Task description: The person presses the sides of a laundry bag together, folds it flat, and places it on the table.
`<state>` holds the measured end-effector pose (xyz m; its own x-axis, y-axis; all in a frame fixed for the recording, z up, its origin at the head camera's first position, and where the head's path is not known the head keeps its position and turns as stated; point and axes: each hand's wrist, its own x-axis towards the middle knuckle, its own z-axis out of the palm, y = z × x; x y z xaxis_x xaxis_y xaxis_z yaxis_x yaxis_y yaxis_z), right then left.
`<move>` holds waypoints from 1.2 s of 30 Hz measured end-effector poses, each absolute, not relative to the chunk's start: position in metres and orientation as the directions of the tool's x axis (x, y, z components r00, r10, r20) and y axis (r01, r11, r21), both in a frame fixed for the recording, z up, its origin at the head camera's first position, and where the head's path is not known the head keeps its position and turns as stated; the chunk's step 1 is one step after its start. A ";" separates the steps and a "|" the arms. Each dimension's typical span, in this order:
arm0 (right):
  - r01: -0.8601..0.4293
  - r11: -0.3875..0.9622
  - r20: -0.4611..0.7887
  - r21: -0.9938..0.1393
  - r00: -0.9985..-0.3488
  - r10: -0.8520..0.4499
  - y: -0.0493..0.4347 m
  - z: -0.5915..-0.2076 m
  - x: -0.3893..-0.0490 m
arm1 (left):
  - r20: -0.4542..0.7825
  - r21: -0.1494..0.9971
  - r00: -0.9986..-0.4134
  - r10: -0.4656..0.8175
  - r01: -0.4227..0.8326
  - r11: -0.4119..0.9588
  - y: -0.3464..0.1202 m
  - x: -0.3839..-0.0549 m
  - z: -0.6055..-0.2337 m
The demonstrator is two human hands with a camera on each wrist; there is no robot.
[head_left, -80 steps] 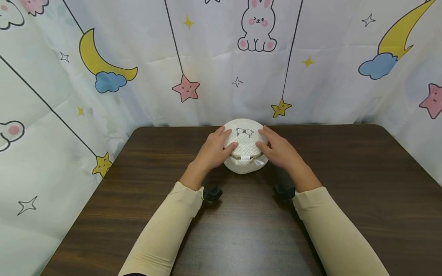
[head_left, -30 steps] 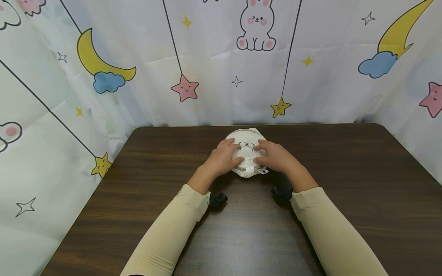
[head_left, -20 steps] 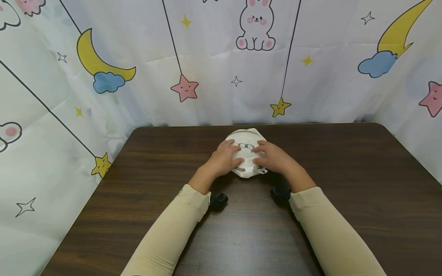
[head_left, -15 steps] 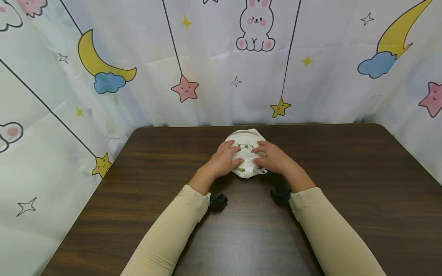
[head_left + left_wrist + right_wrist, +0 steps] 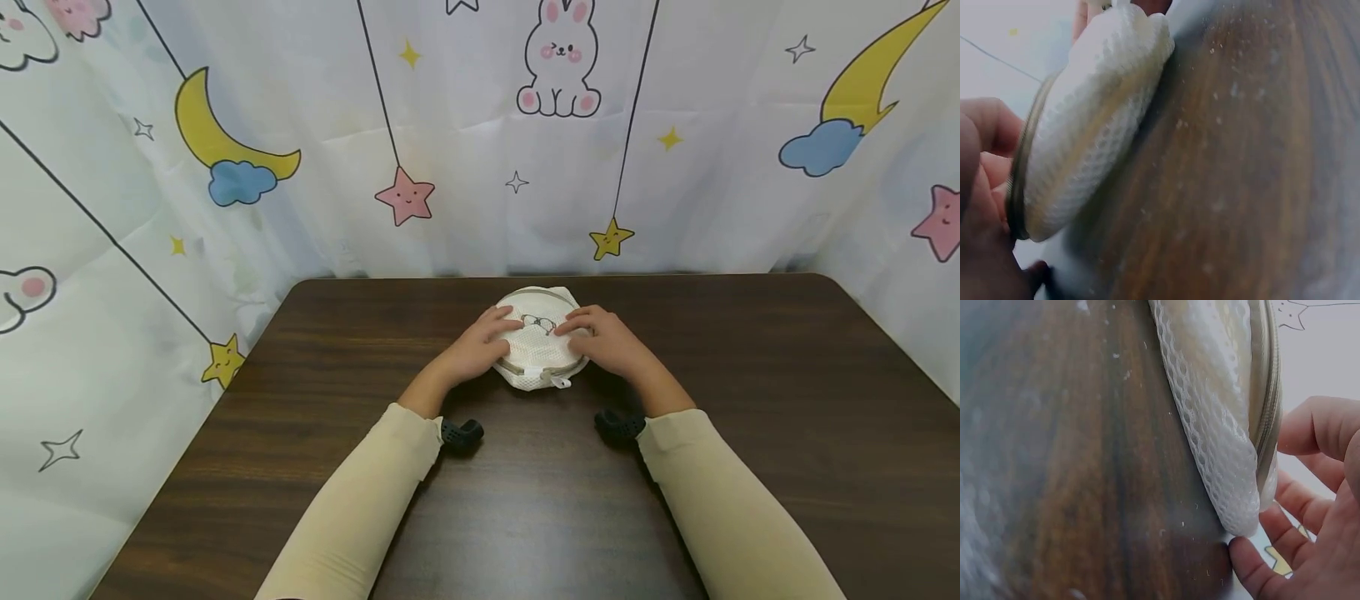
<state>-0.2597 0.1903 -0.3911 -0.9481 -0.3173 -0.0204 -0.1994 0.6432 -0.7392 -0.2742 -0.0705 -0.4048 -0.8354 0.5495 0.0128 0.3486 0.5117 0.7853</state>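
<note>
Pouch (image 5: 538, 348) up at twelve o'clock on the desk (image 5: 750, 358), my left grip (image 5: 474, 348) at its nine, right grip (image 5: 609, 342) at its three, both loosely spread and resting on it, unclenched; I'd call this squaring it up, the next move wanting light, even pressure!

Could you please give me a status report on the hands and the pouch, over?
Left hand and right hand: fingers touching white mesh pouch from opposite sides. It sits on dark table. No obstacle seen.
</note>
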 end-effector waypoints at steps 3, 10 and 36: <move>-0.186 0.626 -0.025 -0.758 -0.950 -0.311 0.191 -0.391 -0.259 | 0.027 0.843 -0.854 0.520 0.299 0.447 -0.073 -0.275 -0.408; -0.148 0.606 -0.058 -0.782 -0.950 -0.307 0.192 -0.391 -0.258 | 0.063 0.879 -0.870 0.489 0.280 0.386 -0.075 -0.277 -0.411; -0.225 0.659 0.038 -0.718 -0.958 -0.284 0.191 -0.388 -0.255 | 0.102 0.681 -0.839 0.534 0.450 0.577 -0.065 -0.262 -0.389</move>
